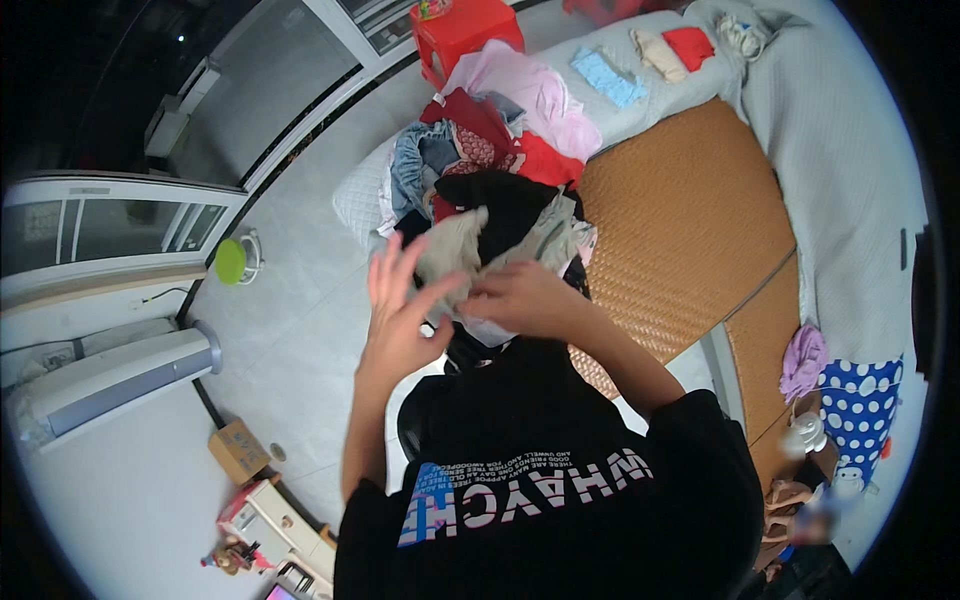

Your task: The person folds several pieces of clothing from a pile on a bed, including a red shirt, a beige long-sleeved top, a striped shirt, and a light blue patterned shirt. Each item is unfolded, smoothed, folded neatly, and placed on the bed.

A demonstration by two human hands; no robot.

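A beige-grey garment (447,250) is bunched up in front of me at the near end of a heap of clothes. My right hand (528,300) has its fingers closed on the garment's near edge. Just to the left, my left hand (398,315) is raised with fingers spread, holding nothing, its fingertips beside the cloth. Behind the garment lie a black piece of clothing (500,200), blue denim (410,170), red clothes (545,158) and a pink garment (525,85). What kind of garment the beige-grey one is cannot be made out.
Small folded clothes, one light blue (608,78) and one red (688,48), lie on the grey couch cover. A woven brown mat (680,200) covers the seat to my right. A red stool (465,40) stands beyond the heap. Another person (790,510) is at the lower right.
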